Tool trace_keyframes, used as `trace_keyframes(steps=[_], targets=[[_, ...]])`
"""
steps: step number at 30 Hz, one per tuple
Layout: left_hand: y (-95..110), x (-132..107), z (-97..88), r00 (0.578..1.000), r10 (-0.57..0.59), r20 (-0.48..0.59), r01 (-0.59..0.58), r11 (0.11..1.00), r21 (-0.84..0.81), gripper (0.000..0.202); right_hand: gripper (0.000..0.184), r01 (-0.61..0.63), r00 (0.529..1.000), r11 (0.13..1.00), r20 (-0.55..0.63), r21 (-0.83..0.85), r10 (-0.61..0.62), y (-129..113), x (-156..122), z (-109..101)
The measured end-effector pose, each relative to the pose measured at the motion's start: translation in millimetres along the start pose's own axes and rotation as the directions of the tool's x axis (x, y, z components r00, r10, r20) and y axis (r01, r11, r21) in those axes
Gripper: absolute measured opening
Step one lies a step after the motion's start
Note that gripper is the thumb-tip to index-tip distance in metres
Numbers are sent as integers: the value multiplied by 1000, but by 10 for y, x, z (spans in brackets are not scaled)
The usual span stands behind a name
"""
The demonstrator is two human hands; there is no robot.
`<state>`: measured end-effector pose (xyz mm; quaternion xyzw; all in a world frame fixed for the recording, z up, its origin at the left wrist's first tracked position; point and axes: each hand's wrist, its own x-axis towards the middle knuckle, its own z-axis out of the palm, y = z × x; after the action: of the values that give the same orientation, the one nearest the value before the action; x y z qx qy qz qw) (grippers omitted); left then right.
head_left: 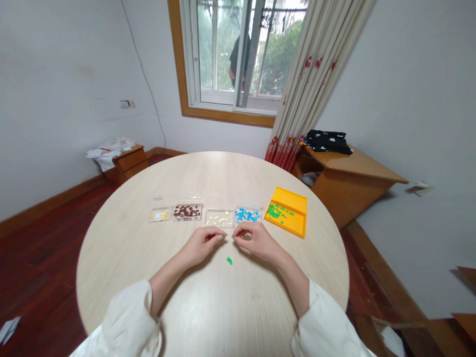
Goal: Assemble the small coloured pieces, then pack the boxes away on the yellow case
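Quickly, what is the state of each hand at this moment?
Left hand: closed in a pinch, holding a small green piece.
Right hand: closed in a pinch, holding another small green piece.

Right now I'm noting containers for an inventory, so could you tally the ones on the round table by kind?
Clear boxes: 4, one each with yellow pieces, brown pieces, cream pieces and blue pieces
Orange case: 1, open, with green pieces
Total: 5
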<state>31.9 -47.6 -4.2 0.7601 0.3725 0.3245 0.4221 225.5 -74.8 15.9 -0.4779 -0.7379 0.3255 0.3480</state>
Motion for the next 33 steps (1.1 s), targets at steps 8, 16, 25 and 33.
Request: trace_keyframes(steps=[8, 16, 25, 33], targets=[[-68, 49, 6, 977, -209, -33, 176, 892, -416, 32, 22, 122, 989, 991, -77, -45, -126, 52, 21, 9], [18, 43, 10, 962, -271, 24, 228, 755, -615, 37, 14, 77, 990, 997, -115, -32, -80, 41, 34, -4], [29, 46, -52, 944, -330, -8, 254, 742, -620, 37, 20, -25, 837, 1000, -547, 13, 28, 383, 82, -373], [34, 41, -100, 944, -329, 21, 268, 726, -633, 45, 23, -437, 643, 888, -740, -141, 199, 837, -115, -887]])
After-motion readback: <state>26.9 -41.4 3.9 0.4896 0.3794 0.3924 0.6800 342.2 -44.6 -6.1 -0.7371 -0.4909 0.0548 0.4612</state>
